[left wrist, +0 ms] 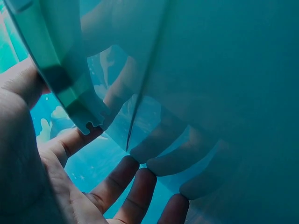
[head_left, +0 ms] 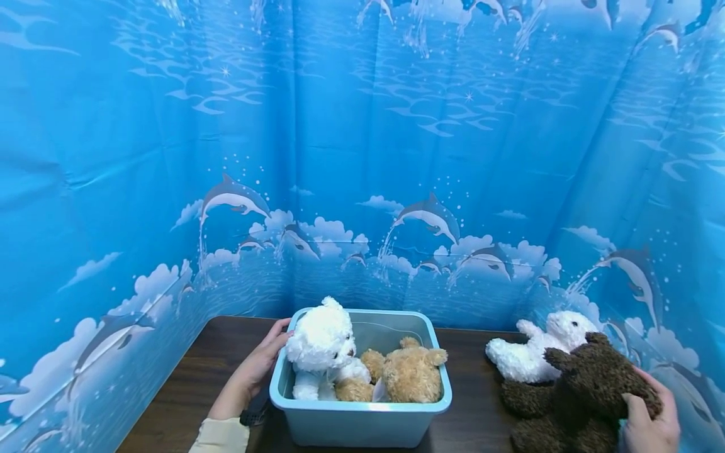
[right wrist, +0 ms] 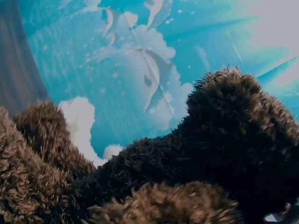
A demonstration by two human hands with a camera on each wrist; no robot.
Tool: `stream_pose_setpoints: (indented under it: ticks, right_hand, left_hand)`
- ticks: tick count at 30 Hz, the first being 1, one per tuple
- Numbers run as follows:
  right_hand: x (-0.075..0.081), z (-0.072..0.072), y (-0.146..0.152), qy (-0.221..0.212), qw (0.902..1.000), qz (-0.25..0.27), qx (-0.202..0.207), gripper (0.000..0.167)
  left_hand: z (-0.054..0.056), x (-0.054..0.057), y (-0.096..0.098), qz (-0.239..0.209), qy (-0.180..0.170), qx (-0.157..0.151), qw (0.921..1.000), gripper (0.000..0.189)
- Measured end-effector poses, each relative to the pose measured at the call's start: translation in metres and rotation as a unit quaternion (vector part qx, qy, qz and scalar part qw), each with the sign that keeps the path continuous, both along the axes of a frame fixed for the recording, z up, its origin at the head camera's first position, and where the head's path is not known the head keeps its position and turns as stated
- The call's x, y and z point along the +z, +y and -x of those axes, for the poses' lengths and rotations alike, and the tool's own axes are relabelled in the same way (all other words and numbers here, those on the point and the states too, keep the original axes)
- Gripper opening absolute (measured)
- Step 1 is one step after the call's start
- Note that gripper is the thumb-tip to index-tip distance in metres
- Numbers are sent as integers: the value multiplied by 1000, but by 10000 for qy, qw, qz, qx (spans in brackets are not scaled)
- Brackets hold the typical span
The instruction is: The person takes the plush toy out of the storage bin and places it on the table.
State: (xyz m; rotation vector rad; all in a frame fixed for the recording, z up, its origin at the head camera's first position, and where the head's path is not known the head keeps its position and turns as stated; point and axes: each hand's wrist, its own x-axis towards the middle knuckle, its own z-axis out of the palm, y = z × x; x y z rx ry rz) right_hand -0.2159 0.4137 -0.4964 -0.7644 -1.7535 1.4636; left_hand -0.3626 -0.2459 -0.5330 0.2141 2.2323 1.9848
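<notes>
My left hand (head_left: 257, 368) is at the left side of a light blue plastic bin (head_left: 362, 423). In the left wrist view, the thumb goes over the bin's rim (left wrist: 56, 88) and the fingertips (left wrist: 142, 179) meet its outer wall. Inside the bin, a white teddy bear (head_left: 320, 340) sits at the left, beside a tan teddy bear (head_left: 412, 372) at the right. On the far right, my right hand (head_left: 654, 409) grips a dark brown teddy bear (head_left: 600, 384) by the head. Brown fur fills the lower right wrist view, where that hand is hidden.
Behind the brown bear lies another white plush toy (head_left: 523, 358) on the dark wooden table (head_left: 472, 377). A blue curtain (head_left: 362, 157) printed with dolphins hangs right behind the table's back edge and along its sides.
</notes>
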Motion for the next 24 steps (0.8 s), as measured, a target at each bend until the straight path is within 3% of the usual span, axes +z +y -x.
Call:
stream_pose_setpoints:
  ticks: [2, 4, 9, 14, 20, 21, 24]
  right_hand:
    - [-4, -5, 2, -538, 9964, -650, -110, 59]
    - [-7, -6, 4, -608, 9916, -1135, -157, 54]
    - [-12, -3, 10, -925, 9838, -1533, -93, 50]
    - [-23, -3, 11, -1055, 9859, -1288, 140, 58]
    - [-36, 2, 8, -1355, 9878, -756, 142, 95]
    - [-38, 5, 7, -1125, 9929, -340, 194, 97]
    - [-43, 10, 4, -891, 9960, 70, 65, 102]
  left_hand:
    - [1, 0, 1, 6, -5, -7, 10000, 56]
    - [2, 0, 1, 23, -1, 1, 10000, 56]
    - [3, 0, 1, 72, 4, 7, 10000, 58]
    - [2, 1, 2, 22, -2, -63, 10000, 57]
    - [4, 2, 3, -1, 2, -104, 9999, 58]
    - [4, 2, 3, 9, 4, -109, 9999, 58]
    - [4, 1, 3, 25, -3, -95, 10000, 58]
